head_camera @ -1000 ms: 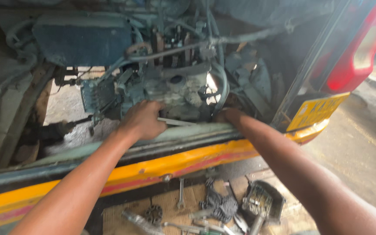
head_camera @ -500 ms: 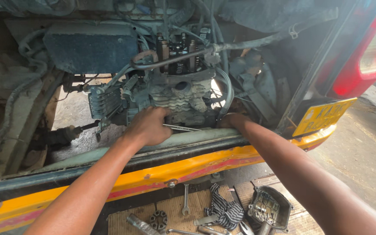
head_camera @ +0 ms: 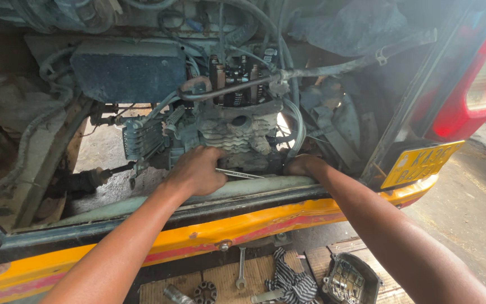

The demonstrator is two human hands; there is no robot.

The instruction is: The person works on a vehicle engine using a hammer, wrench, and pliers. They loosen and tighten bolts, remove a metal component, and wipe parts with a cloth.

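Our left hand (head_camera: 197, 170) curled around a slim metal wrench (head_camera: 242, 174), its shaft jutting rightward toward our right hand (head_camera: 302, 165); that hand's grip we couldn't tell. The engine (head_camera: 237, 132) sat just beyond both.

Engine block (head_camera: 237, 135) sat central in the open rear bay, behind the bumper (head_camera: 209, 236). Left hand (head_camera: 197, 171) lay against its lower front, on a slim wrench (head_camera: 240, 174) running rightward; right hand (head_camera: 305, 165) at the block's lower right. Tail lamp (head_camera: 476, 84) stood far right, plate (head_camera: 420, 163) beneath it. Below the bumper lay a spanner (head_camera: 241, 269), a rag (head_camera: 292, 281) to its right, and a cover (head_camera: 351, 278) further right.
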